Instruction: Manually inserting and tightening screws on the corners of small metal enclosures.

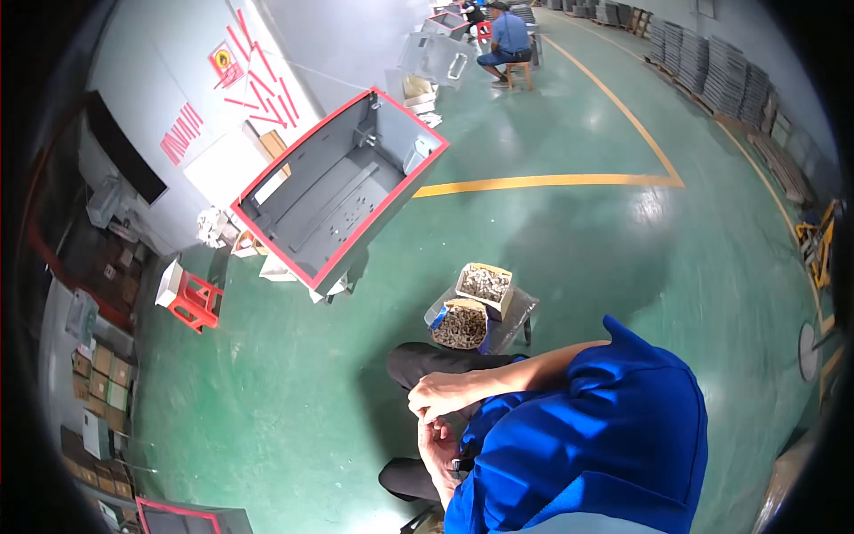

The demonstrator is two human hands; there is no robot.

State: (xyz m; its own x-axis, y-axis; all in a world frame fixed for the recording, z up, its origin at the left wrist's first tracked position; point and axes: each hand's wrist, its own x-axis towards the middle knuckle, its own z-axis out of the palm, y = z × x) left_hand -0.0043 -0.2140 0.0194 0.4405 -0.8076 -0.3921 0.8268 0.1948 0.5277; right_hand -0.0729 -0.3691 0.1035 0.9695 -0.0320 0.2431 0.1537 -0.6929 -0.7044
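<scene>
Holding right hand (442,393) and left hand (436,451) together between the knees (411,358), fingers curled, can't tell how far open or on what, with boxes (499,305) of parts (459,329) alongside on the worktop (525,308), likely for easy reach

From the hands (442,395), green floor (294,400) leaves passage left; the grey red-rimmed cabinet (382,218) blocks the far left. Far side, 2 filled boxes (501,303) on a low stand (516,331) obstruct beside the thigh (445,359).
</scene>
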